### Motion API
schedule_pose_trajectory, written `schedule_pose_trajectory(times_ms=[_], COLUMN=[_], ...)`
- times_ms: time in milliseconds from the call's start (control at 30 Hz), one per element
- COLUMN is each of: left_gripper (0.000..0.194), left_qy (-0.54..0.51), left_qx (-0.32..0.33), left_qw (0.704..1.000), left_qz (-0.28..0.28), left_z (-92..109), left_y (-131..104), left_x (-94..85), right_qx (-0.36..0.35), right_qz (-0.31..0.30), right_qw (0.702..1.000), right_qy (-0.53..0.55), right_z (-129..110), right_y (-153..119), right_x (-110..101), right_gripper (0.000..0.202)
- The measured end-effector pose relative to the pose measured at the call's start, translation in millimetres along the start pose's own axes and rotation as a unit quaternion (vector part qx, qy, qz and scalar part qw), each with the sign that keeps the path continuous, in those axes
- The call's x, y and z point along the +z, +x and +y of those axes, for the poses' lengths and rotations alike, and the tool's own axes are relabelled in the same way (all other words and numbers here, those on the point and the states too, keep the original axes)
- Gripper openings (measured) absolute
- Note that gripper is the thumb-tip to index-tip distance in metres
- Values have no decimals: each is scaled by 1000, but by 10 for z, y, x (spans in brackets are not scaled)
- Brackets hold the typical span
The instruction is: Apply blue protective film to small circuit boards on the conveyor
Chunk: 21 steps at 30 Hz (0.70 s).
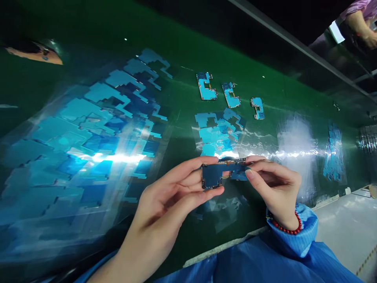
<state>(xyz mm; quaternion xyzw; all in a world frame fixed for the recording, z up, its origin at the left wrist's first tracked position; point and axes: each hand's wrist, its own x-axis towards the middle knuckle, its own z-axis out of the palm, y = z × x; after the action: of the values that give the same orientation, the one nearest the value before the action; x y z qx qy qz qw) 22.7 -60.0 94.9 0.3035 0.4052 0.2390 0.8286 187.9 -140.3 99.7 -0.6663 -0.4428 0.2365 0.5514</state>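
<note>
Circuit board (212, 175), one: held before the wearer, above the near part of the green table (165, 35), tilted, a dark blue covering over most of its upper face. Left hand (167, 200): partly curled, thumb and fingers closed on the board's left end along opposite edges. Right hand (273, 182): thumb and fingertips pinched at its right end, over the blue covering. Whether the covering lies fully flat there cannot be told.

State of work, by judgement: three further boards, lying apart in a loose row beyond, appear already covered in light blue: left board (207, 93), middle board (231, 96), right board (258, 107). The held board seems nearly at the same stage. Boards without blue: none seen.

Stock remaining: large film sheets (73, 114) at left, overlapping, with many cut blue shapes; smaller film sheet (207, 133) just beyond the hands; narrow blue strip (333, 153) at far right.

Brands, labels, writing: none legible; board markings too small to read.
</note>
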Motion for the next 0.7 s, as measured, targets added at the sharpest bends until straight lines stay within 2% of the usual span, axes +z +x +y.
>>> schedule_pose_trajectory(times_ms=[100,267,533,700], left_gripper=[25,28,25,24], left_qy=[-26,-27,-17,-2], left_qx=[6,10,16,9], left_qw=[999,998,999,1000], left_qz=[-39,-62,-41,-14], left_z=[-34,-71,-56,-24], left_y=[20,37,11,3], left_x=[-63,-130,-116,-49], right_qx=[3,1,-5,4], right_qz=[-4,-8,-10,0], right_qw=[1000,1000,1000,1000], right_qy=[10,14,0,-11], right_z=[-1,14,14,1], right_y=[-8,-13,-2,-13], right_x=[1,6,1,-1], right_gripper=[22,23,22,17])
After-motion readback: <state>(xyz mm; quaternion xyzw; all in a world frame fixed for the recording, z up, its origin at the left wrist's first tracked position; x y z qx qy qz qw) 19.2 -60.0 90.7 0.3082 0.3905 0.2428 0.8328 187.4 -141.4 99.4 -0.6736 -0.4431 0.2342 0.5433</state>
